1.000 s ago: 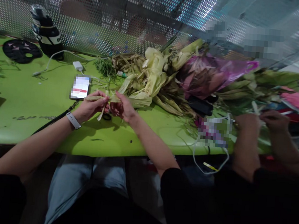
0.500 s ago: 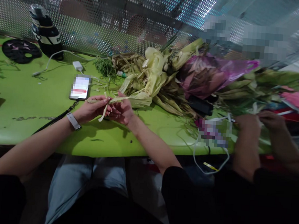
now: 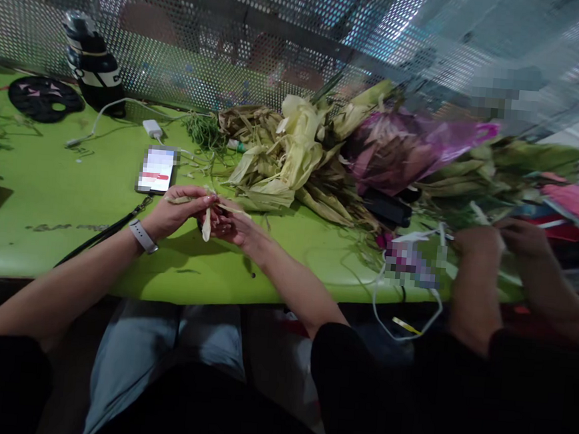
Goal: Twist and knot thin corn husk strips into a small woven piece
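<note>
My left hand (image 3: 177,212) and my right hand (image 3: 233,222) meet over the green table (image 3: 43,224), fingers pinched together on a thin strip of pale corn husk (image 3: 207,221). One end of the strip pokes out left of my left fingers, another end hangs down between the hands. A watch sits on my left wrist. Just beyond my hands lies a heap of dry and yellow-green corn husks (image 3: 294,157).
A phone (image 3: 156,170) with a charger and white cable lies beyond my left hand. A bottle (image 3: 93,64) and a black disc (image 3: 43,97) stand at the back left by a perforated metal screen. A purple bag (image 3: 415,147) and green husks lie right, where another person's hands (image 3: 498,243) work.
My hands have drawn closer together and slightly toward me. The husk strip that stretched to the right toward the heap is now folded in, one end hanging down between my fingers.
</note>
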`<act>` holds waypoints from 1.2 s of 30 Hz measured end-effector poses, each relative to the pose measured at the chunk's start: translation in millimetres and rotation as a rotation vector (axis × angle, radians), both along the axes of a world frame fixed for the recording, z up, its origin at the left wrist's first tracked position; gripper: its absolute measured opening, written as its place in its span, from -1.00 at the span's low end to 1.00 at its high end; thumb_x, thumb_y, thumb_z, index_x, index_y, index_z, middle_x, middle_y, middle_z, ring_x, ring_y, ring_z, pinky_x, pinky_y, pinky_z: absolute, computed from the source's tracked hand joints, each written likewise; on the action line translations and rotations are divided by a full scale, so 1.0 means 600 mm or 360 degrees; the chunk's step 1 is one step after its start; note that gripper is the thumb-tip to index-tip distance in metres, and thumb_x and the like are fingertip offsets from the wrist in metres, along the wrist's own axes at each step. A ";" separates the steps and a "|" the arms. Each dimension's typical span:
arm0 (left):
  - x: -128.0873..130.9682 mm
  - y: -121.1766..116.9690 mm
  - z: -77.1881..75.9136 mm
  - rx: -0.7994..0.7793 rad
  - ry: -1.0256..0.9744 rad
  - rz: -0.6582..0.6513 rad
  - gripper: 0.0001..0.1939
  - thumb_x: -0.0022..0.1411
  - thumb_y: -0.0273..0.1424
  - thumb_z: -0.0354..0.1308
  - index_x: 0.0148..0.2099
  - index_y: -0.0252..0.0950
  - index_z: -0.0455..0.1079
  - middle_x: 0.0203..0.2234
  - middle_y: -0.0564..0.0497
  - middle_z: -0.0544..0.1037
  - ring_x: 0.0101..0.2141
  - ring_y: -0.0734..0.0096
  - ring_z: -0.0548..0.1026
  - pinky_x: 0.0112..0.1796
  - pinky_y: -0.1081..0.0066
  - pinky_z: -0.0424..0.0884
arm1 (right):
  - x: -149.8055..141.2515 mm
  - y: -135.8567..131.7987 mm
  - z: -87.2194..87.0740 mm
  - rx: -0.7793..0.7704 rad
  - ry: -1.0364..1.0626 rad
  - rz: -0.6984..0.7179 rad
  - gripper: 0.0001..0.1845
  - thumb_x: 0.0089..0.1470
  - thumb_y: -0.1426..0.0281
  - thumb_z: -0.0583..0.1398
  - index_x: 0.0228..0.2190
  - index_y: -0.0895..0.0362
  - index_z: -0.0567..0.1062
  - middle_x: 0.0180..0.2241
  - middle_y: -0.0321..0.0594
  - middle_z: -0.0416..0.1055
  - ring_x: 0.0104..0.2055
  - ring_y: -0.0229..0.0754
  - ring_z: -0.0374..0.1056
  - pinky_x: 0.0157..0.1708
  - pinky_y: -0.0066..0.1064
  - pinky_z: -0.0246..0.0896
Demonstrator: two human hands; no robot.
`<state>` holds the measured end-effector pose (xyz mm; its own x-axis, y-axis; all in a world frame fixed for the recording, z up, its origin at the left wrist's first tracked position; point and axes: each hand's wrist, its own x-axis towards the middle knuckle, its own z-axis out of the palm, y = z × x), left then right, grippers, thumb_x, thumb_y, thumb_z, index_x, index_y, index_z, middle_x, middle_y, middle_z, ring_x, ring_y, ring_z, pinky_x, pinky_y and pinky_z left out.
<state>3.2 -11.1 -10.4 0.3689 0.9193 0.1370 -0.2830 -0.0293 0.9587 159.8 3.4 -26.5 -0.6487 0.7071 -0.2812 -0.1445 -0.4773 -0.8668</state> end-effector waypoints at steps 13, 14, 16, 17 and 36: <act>-0.010 0.026 -0.002 0.0168 0.0014 0.0461 -0.66 0.02 -0.30 0.41 -0.15 -0.29 0.49 -0.30 -0.04 0.62 -0.24 0.37 0.59 -0.10 0.33 0.49 | 0.001 -0.010 0.016 0.0324 -0.0199 -0.0509 -0.46 0.11 -0.14 0.04 -0.45 0.10 0.37 -0.61 -0.32 0.37 -0.59 -0.28 0.29 -0.53 -0.43 0.20; -0.010 0.027 -0.003 0.0175 0.0014 0.0492 -0.66 -0.01 -0.32 0.43 -0.17 -0.28 0.50 -0.28 -0.03 0.62 -0.23 0.36 0.58 -0.10 0.32 0.49 | -0.002 -0.012 0.014 0.0433 -0.0237 -0.0536 -0.53 0.07 -0.08 0.13 -0.43 0.10 0.38 -0.60 -0.33 0.39 -0.58 -0.29 0.30 -0.52 -0.44 0.22; -0.010 0.028 -0.004 0.0167 0.0029 0.0528 -0.66 -0.03 -0.33 0.43 -0.17 -0.28 0.51 -0.26 -0.04 0.62 -0.22 0.33 0.58 -0.11 0.30 0.49 | -0.006 -0.015 0.008 0.0614 -0.0292 -0.0595 -0.64 0.00 0.06 0.27 -0.41 0.10 0.39 -0.59 -0.37 0.40 -0.58 -0.33 0.29 -0.49 -0.46 0.24; -0.010 0.029 -0.004 0.0163 0.0037 0.0538 -0.65 -0.03 -0.32 0.43 -0.16 -0.27 0.51 -0.25 -0.05 0.62 -0.21 0.32 0.58 -0.12 0.28 0.50 | -0.006 -0.015 0.006 0.0676 -0.0310 -0.0621 -0.67 -0.02 0.12 0.30 -0.40 0.10 0.39 -0.58 -0.38 0.40 -0.57 -0.34 0.30 -0.48 -0.47 0.25; -0.018 0.045 -0.025 0.0238 0.0327 0.0620 -0.67 0.08 -0.35 0.31 -0.08 -0.33 0.50 -0.26 -0.06 0.61 -0.26 0.39 0.54 -0.11 0.28 0.47 | 0.017 -0.005 0.000 0.1972 -0.1075 -0.0762 -0.67 0.27 0.16 0.08 -0.29 0.13 0.50 -0.33 -0.17 0.45 -0.25 -0.17 0.35 -0.20 -0.31 0.26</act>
